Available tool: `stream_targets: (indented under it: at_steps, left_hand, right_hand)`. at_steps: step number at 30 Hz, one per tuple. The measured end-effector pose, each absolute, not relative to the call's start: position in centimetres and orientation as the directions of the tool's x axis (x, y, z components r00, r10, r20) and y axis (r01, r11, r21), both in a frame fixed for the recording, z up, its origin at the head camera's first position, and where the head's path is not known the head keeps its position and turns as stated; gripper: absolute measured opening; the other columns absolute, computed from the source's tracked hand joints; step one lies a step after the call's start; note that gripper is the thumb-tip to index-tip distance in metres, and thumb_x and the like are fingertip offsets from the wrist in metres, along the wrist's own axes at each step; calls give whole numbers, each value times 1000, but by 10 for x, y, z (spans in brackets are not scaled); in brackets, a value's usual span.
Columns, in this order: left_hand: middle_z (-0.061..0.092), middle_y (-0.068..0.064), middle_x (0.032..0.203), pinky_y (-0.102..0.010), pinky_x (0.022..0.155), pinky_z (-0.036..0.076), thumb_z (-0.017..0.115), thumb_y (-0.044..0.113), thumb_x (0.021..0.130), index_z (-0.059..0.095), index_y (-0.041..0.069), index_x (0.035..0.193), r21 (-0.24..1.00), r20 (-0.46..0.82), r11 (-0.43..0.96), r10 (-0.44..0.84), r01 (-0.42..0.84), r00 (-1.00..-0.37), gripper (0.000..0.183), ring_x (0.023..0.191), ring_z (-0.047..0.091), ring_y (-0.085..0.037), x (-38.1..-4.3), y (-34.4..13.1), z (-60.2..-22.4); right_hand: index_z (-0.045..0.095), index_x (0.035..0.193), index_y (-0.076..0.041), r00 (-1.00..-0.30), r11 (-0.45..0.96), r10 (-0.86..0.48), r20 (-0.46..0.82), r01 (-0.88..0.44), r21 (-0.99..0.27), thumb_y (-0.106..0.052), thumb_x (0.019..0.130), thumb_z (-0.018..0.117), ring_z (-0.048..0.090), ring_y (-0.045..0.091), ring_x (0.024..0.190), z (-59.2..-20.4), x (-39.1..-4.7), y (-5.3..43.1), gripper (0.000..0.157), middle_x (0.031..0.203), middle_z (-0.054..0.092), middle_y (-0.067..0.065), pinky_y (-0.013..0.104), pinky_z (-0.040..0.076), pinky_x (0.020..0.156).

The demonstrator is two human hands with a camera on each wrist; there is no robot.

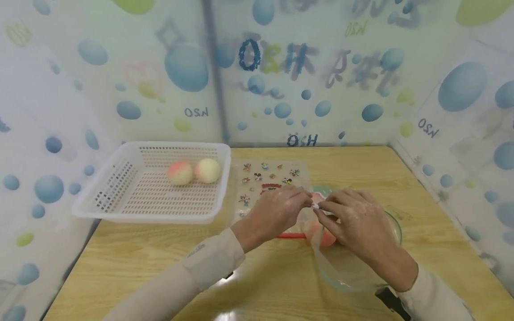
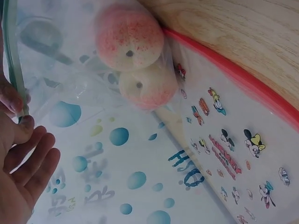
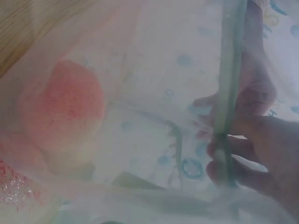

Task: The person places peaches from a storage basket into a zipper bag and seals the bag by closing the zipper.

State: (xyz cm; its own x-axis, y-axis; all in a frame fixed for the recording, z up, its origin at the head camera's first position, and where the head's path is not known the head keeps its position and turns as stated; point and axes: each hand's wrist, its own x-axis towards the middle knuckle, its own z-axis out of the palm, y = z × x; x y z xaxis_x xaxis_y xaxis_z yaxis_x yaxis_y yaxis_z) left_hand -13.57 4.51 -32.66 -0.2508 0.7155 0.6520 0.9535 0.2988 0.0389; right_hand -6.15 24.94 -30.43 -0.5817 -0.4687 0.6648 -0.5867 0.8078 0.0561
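A clear zip-lock bag [image 1: 333, 272] with a green zip strip [image 3: 228, 84] hangs from both hands above the table's right side. Inside it are two pink-and-cream peaches, an upper peach [image 2: 131, 37] and a lower peach [image 2: 148, 87] in the left wrist view. My left hand [image 1: 279, 211] pinches the strip between thumb and index finger, its other fingers loosely bent. Close beside it, my right hand [image 1: 355, 223] pinches the same strip, fingertips on one side and thumb on the other. In the head view the hands partly cover the bag's top edge.
A second clear bag [image 1: 257, 178] with cartoon prints and a red zip strip lies flat on the wooden table [image 1: 160, 258], behind the left hand. To its left stands a white perforated basket [image 1: 148, 218] holding two peaches [image 1: 180, 173]. Patterned walls [image 1: 257, 120] enclose the table's back and sides.
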Motion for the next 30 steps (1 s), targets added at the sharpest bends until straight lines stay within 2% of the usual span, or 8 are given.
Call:
stream_targets:
  at_steps: [6,13,18,23,27,30]
  left_hand:
    - [72,-3,106,-22,90,53,74,0,89,71,5,103,10,672,268,711,963,-205,15,100,69,-17,-138,51,-324]
    - [70,-1,99,-19,83,53,74,7,92,71,7,98,-15,720,254,674,967,-166,6,91,68,-15,-141,61,-323]
    - [70,-2,112,-20,90,51,74,18,94,76,11,101,-41,718,257,680,966,-150,10,104,65,-17,-139,73,-321]
    - [69,-3,117,-20,98,46,72,17,96,78,14,100,-38,690,245,708,969,-152,8,110,61,-18,-136,86,-318]
    - [68,-3,114,-22,96,48,69,17,97,76,12,101,-71,695,267,704,961,-144,9,107,62,-19,-136,83,-318]
    - [68,-5,111,-28,90,53,73,14,94,74,10,98,-87,718,334,674,939,-173,6,104,63,-22,-135,60,-320]
  right_hand:
    - [81,84,-11,-587,834,-432,685,-548,56,-45,107,40,63,21,69,-304,-54,259,58,93,66,7,46,51,63]
    - [81,83,-13,-608,853,-399,686,-521,33,-46,107,41,65,21,73,-303,-46,270,57,100,65,7,46,49,60]
    - [82,87,-10,-618,866,-372,693,-500,19,-48,107,44,65,21,74,-305,-42,278,58,101,66,7,48,51,64]
    - [83,94,-9,-620,874,-365,694,-485,26,-47,107,45,64,22,76,-308,-40,283,55,102,65,8,47,51,64]
    - [82,97,-7,-600,857,-370,709,-514,12,-45,107,45,63,23,75,-311,-44,276,54,98,65,7,46,51,62]
    - [81,94,-7,-592,813,-407,696,-582,-19,-38,106,55,63,22,77,-315,-58,255,42,98,65,6,46,53,71]
